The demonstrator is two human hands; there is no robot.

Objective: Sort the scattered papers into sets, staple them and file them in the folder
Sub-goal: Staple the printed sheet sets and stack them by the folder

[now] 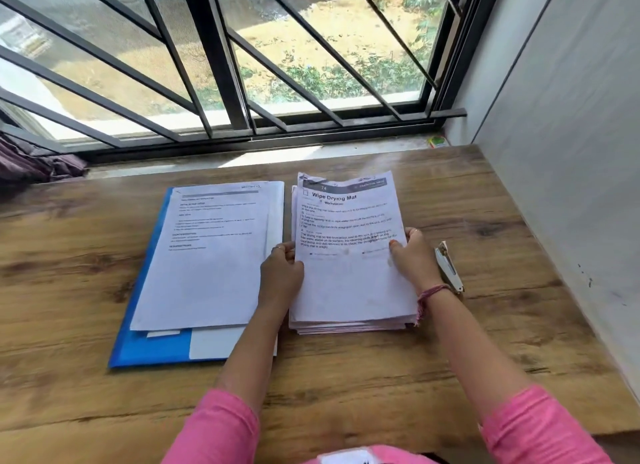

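Papers (207, 252) lie in blue folder (152, 349); hands grip stack (349, 280).

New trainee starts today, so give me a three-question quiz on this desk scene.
1. True or false: the stapler lies on the blue folder.
2. Which hands grip the paper stack? A) left only B) right only C) both
3. Fill in: the top sheet's heading reads "Wipe ____ Mat".

Key: 1. False; it lies on the wooden table, right of the stack. 2. C: left hand and right hand. 3. Drying.
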